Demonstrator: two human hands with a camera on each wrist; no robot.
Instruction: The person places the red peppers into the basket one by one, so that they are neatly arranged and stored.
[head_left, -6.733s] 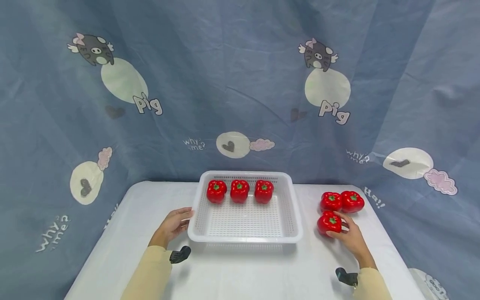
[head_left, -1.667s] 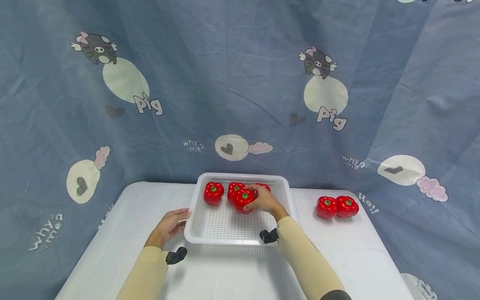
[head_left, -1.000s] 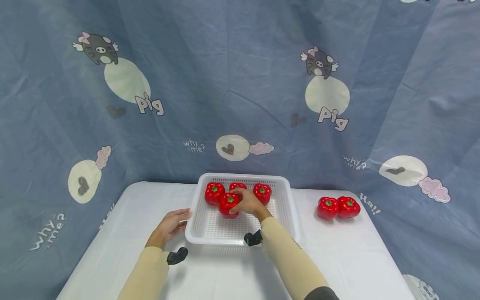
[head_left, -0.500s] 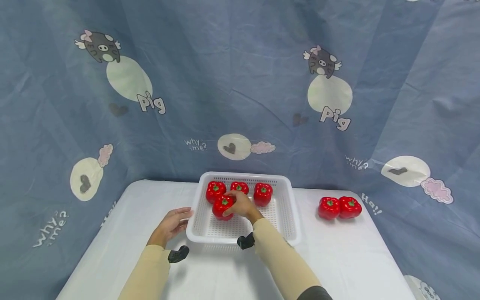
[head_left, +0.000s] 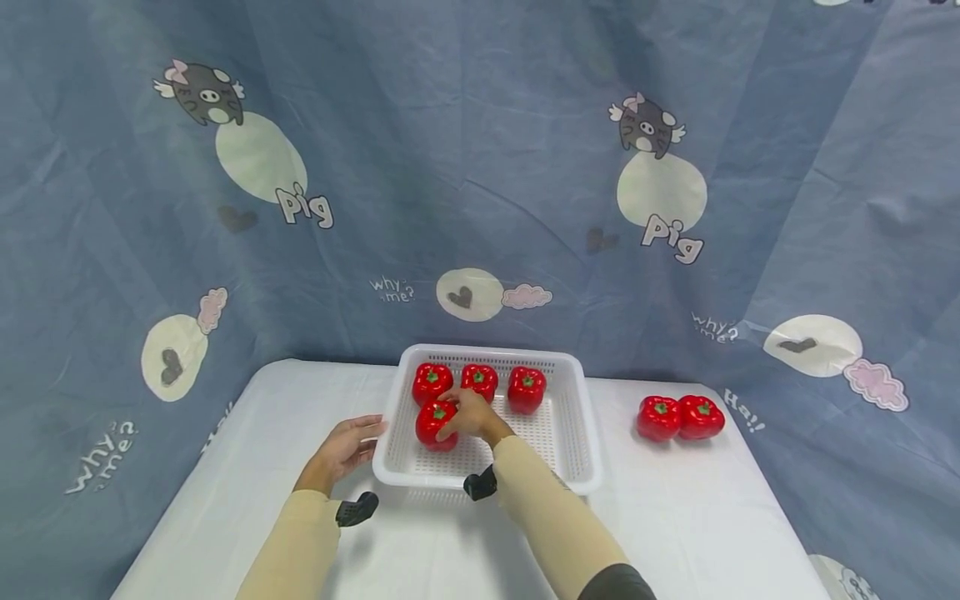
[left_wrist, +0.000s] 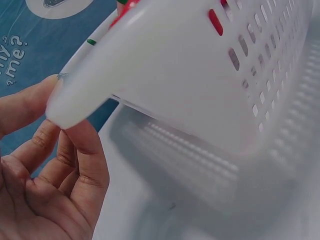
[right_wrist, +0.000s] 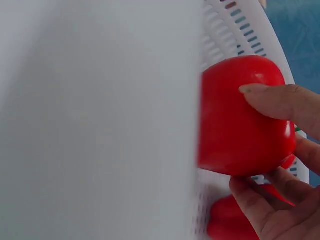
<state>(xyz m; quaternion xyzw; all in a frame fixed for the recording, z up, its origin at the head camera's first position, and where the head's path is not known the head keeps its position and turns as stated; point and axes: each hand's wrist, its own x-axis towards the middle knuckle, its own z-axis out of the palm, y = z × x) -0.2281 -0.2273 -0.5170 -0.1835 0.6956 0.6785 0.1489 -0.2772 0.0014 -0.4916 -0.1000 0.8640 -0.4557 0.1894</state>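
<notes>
My right hand (head_left: pixel 472 412) grips a red bell pepper (head_left: pixel 433 427) inside the white plastic basket (head_left: pixel 487 481), at its left side. In the right wrist view the thumb lies across this bell pepper (right_wrist: pixel 240 120) and the fingers curl beneath it. Behind it in the basket stand three more red bell peppers in a row: a left one (head_left: pixel 431 382), a middle one (head_left: pixel 480 380) and a right one (head_left: pixel 527 390). My left hand (head_left: pixel 345 450) pinches the basket's left rim; the left wrist view has thumb and fingers meeting on the rim (left_wrist: pixel 75 102).
Two red bell peppers, one (head_left: pixel 659 417) beside the other (head_left: pixel 701 417), sit on the white table (head_left: pixel 675 517) to the right of the basket. A blue printed cloth (head_left: pixel 360 167) hangs behind the table.
My right hand has carried a bell pepper from the right of the table into the basket, then left and nearer to me. My left hand has stayed at the rim.
</notes>
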